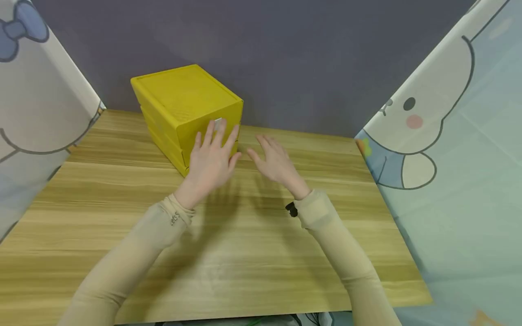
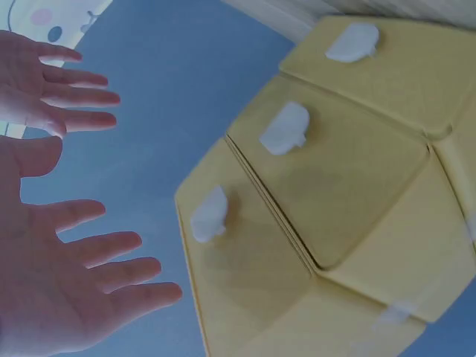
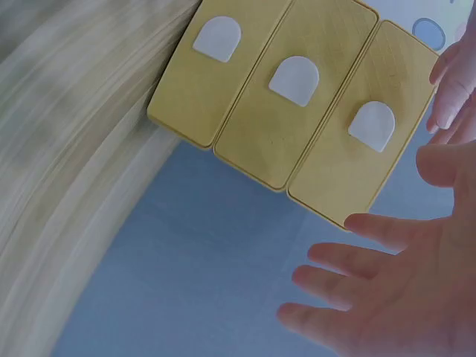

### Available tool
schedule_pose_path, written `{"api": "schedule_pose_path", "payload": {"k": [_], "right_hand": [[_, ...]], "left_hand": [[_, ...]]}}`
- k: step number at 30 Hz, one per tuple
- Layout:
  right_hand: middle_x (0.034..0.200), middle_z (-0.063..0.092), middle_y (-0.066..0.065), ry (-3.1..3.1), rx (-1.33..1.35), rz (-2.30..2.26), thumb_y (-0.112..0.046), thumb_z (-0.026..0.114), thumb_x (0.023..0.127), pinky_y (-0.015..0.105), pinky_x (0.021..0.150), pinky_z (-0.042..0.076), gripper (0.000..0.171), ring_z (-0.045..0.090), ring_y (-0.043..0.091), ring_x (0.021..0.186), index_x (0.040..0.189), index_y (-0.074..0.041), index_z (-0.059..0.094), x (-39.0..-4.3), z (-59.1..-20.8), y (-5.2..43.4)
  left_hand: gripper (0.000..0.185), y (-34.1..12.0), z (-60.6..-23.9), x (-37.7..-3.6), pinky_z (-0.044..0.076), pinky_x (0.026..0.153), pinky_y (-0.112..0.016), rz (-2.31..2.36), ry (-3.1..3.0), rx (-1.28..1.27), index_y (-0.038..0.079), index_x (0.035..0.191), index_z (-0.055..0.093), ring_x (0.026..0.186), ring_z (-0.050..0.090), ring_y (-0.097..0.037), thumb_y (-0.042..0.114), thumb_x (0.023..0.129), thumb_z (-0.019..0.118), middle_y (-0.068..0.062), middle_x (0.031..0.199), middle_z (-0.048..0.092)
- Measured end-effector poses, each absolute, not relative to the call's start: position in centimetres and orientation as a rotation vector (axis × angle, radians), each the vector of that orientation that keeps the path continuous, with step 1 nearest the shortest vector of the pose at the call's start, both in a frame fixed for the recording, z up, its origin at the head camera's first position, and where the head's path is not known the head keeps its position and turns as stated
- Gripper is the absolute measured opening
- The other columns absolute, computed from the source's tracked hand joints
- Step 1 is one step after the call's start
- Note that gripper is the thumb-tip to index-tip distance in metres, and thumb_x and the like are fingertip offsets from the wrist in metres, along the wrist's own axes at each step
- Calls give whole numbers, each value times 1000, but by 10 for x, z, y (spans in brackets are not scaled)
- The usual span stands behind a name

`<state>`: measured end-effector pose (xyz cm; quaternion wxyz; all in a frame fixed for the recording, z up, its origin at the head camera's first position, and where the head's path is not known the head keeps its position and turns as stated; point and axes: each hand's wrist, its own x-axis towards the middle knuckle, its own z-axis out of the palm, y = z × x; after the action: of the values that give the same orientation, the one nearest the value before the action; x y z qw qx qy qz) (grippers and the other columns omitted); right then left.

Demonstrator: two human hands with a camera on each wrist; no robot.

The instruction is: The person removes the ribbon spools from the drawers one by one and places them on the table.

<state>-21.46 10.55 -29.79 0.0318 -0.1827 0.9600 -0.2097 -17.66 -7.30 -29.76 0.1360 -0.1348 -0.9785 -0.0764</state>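
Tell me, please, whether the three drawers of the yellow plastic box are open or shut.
Shut: on the yellow plastic drawer box, all three fronts sit flush, white handles in line, none pulled out.

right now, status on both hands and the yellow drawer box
Left hand open, right hand open, holding nothing. Yellow drawer box on table, three drawers shut. Nothing between.

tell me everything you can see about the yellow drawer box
The yellow drawer box is a small, matte, plastic-looking cabinet with a flat recessed top. Its front holds three stacked drawers, each with a white rounded tab handle, all looking pushed in. It stands upright on the wooden table near the grey back wall, turned at an angle. The left hand hovers open at its front; contact cannot be told. The right hand is beside it.
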Motion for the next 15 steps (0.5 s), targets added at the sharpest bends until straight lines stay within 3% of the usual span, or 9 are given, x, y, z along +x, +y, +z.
{"api": "schedule_pose_path", "payload": {"k": [10, 15], "right_hand": [[159, 25, 9, 2708, -526, -901, -51, 32, 101, 47, 124, 24, 66, 25, 29, 147, 153, -13, 23, -240, -298, 87], [157, 31, 12, 2611, -566, -998, -48, 31, 102, 47, 120, 34, 63, 34, 30, 143, 152, -9, 26, -252, -299, 79]], "left_hand": [[64, -95, -295, -184, 17, 121, -65, -199, -2776, -355, 16, 153, 24, 147, 17, -42, 37, 98, 48, -20, 158, 22], [64, -103, -295, -184, 22, 121, -60, -193, -2707, -345, 12, 151, 29, 145, 22, -44, 32, 96, 54, -23, 156, 27]]}}
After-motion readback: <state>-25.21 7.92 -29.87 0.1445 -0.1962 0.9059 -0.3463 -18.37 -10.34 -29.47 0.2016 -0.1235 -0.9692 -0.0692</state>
